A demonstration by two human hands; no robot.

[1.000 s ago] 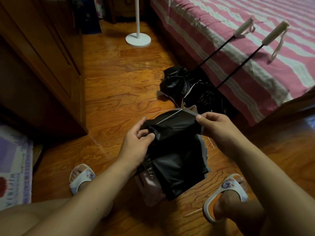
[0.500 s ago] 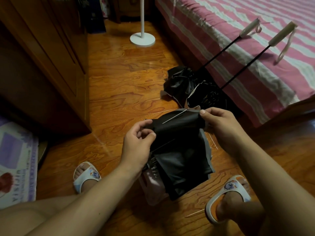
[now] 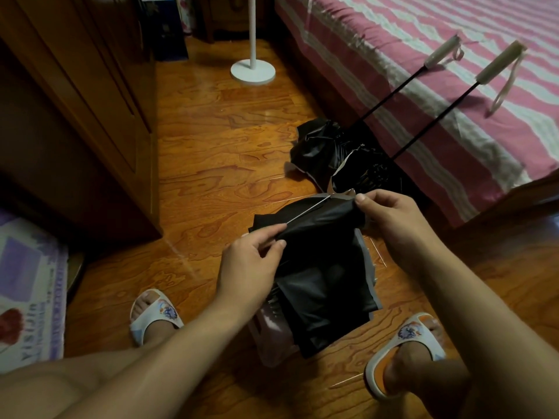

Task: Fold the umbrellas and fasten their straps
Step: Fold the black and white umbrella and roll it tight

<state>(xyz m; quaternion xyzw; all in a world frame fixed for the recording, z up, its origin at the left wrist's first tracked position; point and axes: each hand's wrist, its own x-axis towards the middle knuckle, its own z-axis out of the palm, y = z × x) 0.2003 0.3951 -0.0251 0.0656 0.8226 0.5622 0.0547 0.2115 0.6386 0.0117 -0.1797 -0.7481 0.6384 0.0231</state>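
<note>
Black umbrella fabric [image 3: 320,267] hangs between our knees, just above the wooden floor [image 3: 211,146], its upper edge stretched between our two hands. Our left hand [image 3: 251,267] pinches the near end of that edge between thumb and fingers, where a thin silver rib [image 3: 308,211] runs across the cloth. Our right hand [image 3: 390,219] grips the far end, fingers curled around the fabric. Beyond our hands, two more black umbrellas [image 3: 329,152] lie crumpled on the floor, their long shafts leaning up onto a pink striped bed [image 3: 423,71] with pale handles [image 3: 441,54] resting on the bedding. Our feet wear white slippers [image 3: 154,316] on either side. A white lamp base [image 3: 252,71] stands farther back, near a wooden wardrobe [image 3: 75,101] to our left.
</note>
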